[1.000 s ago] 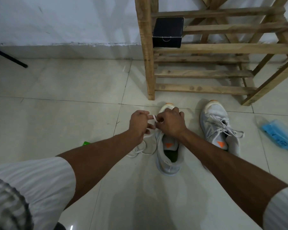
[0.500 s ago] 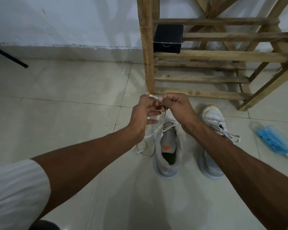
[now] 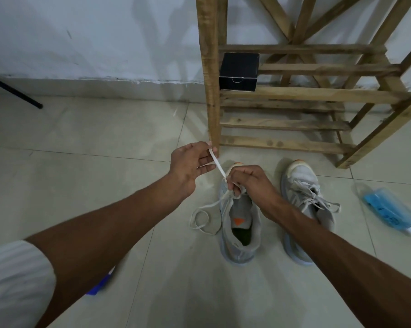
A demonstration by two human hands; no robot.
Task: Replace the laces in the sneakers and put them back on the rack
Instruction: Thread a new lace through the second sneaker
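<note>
Pinching the white lace point(image 3: 216, 162), the left hand point(image 3: 190, 163) is raised above the floor point(image 3: 105, 143), thumb + fingers closed on the lace end. Lace runs taut, diagonal, down to the right hand point(image 3: 248, 179). R hand closed on the lace just over the front of the near sneaker point(image 3: 240, 223), which sits directly below it, toe pointing away from the person. Slack lace loops on the floor below the L hand, just left of that sneaker. Second sneaker point(image 3: 306, 202), laces on and loose, lies right of the R hand, near but apart. Wooden rack point(image 3: 294, 95) stands beyond both hands; black box point(image 3: 238, 71) on a slat w/ corner by the post. Blue plastic packet point(image 3: 386, 209) on floor far right of R hand.
</note>
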